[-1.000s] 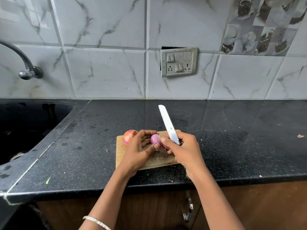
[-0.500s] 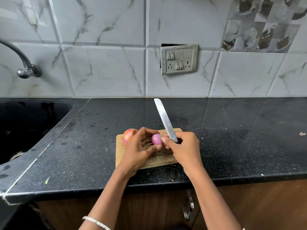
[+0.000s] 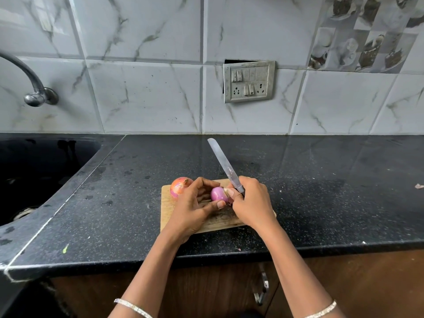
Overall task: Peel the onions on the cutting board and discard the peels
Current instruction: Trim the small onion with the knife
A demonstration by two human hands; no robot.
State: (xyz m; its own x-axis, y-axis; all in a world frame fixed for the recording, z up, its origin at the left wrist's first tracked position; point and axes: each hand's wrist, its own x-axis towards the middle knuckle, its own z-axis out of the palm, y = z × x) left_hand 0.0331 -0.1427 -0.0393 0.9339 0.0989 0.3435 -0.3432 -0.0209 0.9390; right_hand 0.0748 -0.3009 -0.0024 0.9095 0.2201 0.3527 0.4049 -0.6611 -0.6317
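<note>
The left hand [image 3: 195,207] curls around a small, peeled purple onion [image 3: 219,193], held over the pale wooden cutting board [image 3: 165,210]. The right hand [image 3: 251,205] grips a steel knife [image 3: 223,166], its thumb against the onion; the handle is hidden. A round, unpeeled orange-pink onion [image 3: 180,185] sits just beyond the left hand.

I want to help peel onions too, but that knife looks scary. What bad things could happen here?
The right hand holds the knife while its thumb picks at the purple onion, so the blade sits close to the left hand. A slip could nick a finger. The smooth peeled onion might also pop out of the grip. And the unpeeled onion sits near the cutting board edge, so a bump might roll it off.
</note>
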